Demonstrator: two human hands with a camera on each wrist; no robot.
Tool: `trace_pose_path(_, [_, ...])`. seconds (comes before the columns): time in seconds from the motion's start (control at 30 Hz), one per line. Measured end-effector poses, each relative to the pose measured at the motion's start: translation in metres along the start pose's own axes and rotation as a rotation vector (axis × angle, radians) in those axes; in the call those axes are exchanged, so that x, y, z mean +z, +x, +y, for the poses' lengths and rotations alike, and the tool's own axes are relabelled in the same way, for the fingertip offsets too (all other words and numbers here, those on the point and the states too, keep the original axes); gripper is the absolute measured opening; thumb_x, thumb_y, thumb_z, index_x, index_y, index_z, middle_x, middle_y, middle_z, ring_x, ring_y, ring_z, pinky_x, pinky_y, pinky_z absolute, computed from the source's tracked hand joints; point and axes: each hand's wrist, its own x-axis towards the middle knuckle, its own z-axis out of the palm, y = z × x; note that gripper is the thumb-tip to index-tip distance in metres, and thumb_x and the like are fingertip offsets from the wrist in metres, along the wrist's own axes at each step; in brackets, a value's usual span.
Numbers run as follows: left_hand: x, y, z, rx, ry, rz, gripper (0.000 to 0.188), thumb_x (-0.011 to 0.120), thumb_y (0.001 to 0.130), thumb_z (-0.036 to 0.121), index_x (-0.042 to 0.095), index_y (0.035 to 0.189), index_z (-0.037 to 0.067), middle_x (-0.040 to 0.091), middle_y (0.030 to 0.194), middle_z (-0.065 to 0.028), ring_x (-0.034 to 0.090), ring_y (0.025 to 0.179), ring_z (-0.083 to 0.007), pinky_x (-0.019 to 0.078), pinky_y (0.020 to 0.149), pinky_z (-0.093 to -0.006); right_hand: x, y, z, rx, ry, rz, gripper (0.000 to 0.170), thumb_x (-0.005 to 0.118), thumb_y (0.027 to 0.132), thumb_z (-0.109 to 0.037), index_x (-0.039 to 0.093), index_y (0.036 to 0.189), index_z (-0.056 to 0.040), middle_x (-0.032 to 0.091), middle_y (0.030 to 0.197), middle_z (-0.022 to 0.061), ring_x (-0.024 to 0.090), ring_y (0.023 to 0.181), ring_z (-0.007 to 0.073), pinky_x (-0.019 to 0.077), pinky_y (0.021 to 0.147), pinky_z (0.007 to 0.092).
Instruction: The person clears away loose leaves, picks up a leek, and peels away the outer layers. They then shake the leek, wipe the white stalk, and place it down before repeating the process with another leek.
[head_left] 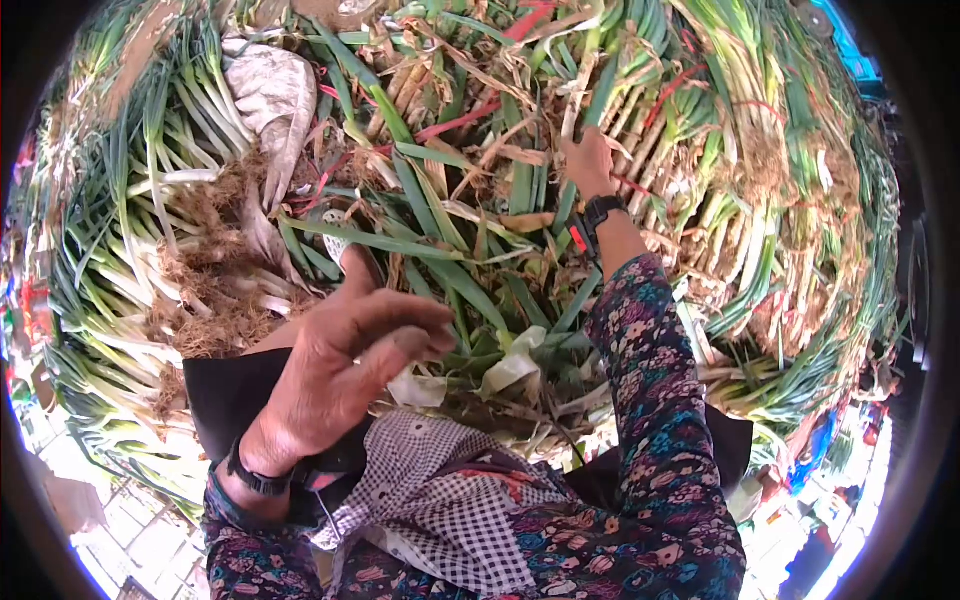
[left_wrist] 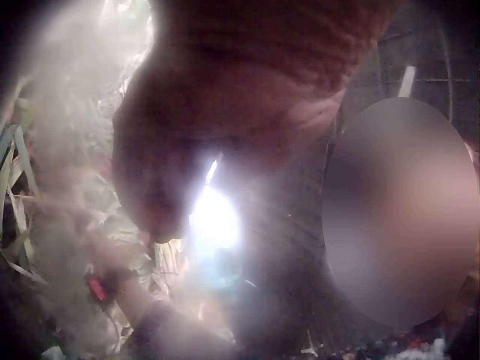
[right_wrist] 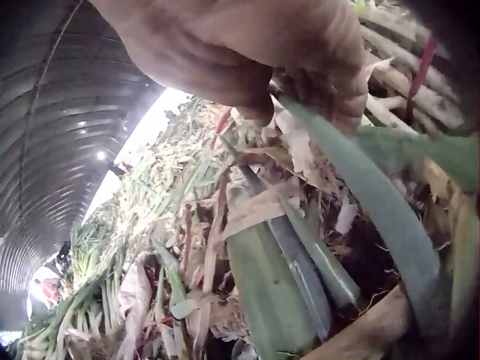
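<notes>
My right hand [head_left: 592, 165] reaches forward into the heap of green onions, its fingers curled round a green onion. In the right wrist view a long green onion leaf [right_wrist: 367, 187] trails down from beneath those fingers [right_wrist: 322, 82]. My left hand [head_left: 350, 345] is raised nearer the body, over the heap's front edge, with fingers loosely bent and nothing in them. In the left wrist view that hand [left_wrist: 225, 97] is dark and blurred. Loose green leaves [head_left: 420, 200] and dry husks lie between the two hands.
Rooted green onions [head_left: 200, 230] are piled at left beside a dirty white cloth [head_left: 275, 95]. Bundles tied with red bands [head_left: 740, 180] fill the right side. A white patterned shoe [head_left: 338, 240] shows among the leaves. A ribbed arched roof [right_wrist: 45, 135] stands overhead.
</notes>
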Motion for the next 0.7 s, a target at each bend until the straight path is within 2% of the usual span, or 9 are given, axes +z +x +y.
trace_pose_path(0.13, [0.006,-0.002,0.005,-0.012,-0.188,-0.017,0.026,0.051,0.095,0.012,0.059,0.114,-0.005,0.066,0.095,-0.0111,0.063,0.092,-0.016,0.0472,0.087,-0.029,-0.014,0.006,-0.003,-0.022,-0.094,-0.111,0.046,0.064,0.081,-0.03,0.057,0.107,0.0065,0.064,0.1,0.0218,0.061,0.091,0.0346,0.0471,0.077,0.0396])
trace_pose_path(0.2, [0.006,-0.001,0.002,-0.008,-0.085,-0.026,0.024,0.05,0.096,0.009,0.058,0.114,-0.005,0.066,0.095,-0.0103,0.063,0.091,-0.0157,0.0487,0.086,-0.028,-0.058,-0.004,-0.017,0.123,0.387,-0.469,0.046,0.061,0.083,-0.031,0.058,0.106,0.0084,0.064,0.098,0.015,0.059,0.087,0.0252,0.0465,0.077,0.034])
trace_pose_path(0.23, [0.008,0.0,0.002,0.005,-0.092,-0.039,0.024,0.05,0.096,0.008,0.058,0.114,-0.005,0.066,0.095,-0.0101,0.063,0.092,-0.0153,0.0494,0.085,-0.0275,-0.085,-0.036,-0.045,0.143,0.55,-0.398,0.047,0.059,0.085,-0.032,0.059,0.109,0.0088,0.063,0.097,0.011,0.056,0.085,0.0187,0.045,0.078,0.0302])
trace_pose_path(0.33, [0.02,-0.001,-0.004,0.059,-0.143,-0.042,0.024,0.049,0.096,0.009,0.057,0.114,-0.006,0.065,0.097,-0.01,0.063,0.092,-0.0143,0.0511,0.083,-0.0265,-0.105,-0.121,-0.049,0.228,0.741,-0.496,0.06,0.063,0.085,-0.038,0.052,0.121,0.008,0.06,0.111,0.0187,0.056,0.096,0.0214,0.0482,0.078,0.0306])
trace_pose_path(0.37, [0.022,0.0,-0.006,0.07,-0.153,-0.039,0.026,0.049,0.097,0.012,0.057,0.114,-0.006,0.066,0.095,-0.0095,0.063,0.091,-0.0125,0.0507,0.081,-0.0248,-0.099,-0.148,-0.029,0.036,0.497,-0.494,0.06,0.063,0.085,-0.038,0.05,0.125,0.0053,0.061,0.107,0.0148,0.057,0.092,0.0194,0.048,0.072,0.0278])
trace_pose_path(0.47, [0.025,0.004,-0.007,0.103,-0.09,-0.054,0.031,0.05,0.098,0.018,0.056,0.115,-0.007,0.066,0.095,-0.0097,0.062,0.091,-0.0117,0.0509,0.08,-0.0242,-0.118,-0.281,-0.048,0.497,1.732,-0.821,0.049,0.057,0.09,-0.028,0.044,0.131,-0.0041,0.053,0.083,0.0006,0.049,0.066,0.0104,0.0415,0.059,0.0229])
trace_pose_path(0.53, [0.031,0.009,-0.011,0.133,-0.136,-0.061,0.029,0.047,0.097,0.016,0.057,0.113,-0.008,0.065,0.093,-0.0097,0.062,0.088,-0.0143,0.0506,0.08,-0.0272,-0.119,-0.317,-0.067,0.786,1.707,-0.448,0.036,0.053,0.094,-0.025,0.049,0.123,-0.0029,0.052,0.079,0.0004,0.048,0.063,0.0082,0.0377,0.052,0.0219])
trace_pose_path(0.6, [0.037,0.019,-0.013,0.174,-0.113,-0.125,0.033,0.047,0.098,0.02,0.057,0.113,-0.007,0.065,0.093,-0.0092,0.062,0.086,-0.0144,0.0499,0.079,-0.0265,-0.098,-0.321,-0.026,0.712,1.754,-0.581,0.025,0.049,0.097,-0.022,0.053,0.11,-0.0015,0.049,0.071,-0.0003,0.046,0.055,0.0081,0.0353,0.045,0.0229])
trace_pose_path(0.7, [0.05,0.039,-0.028,0.122,-0.144,-0.072,0.038,0.049,0.097,0.029,0.058,0.115,-0.003,0.065,0.095,-0.0074,0.062,0.085,-0.0153,0.0498,0.076,-0.0277,-0.17,-0.334,-0.081,0.48,1.211,-0.423,0.022,0.049,0.097,-0.022,0.055,0.096,-0.0007,0.045,0.061,-0.0009,0.04,0.041,0.0098,0.0316,0.038,0.0253])
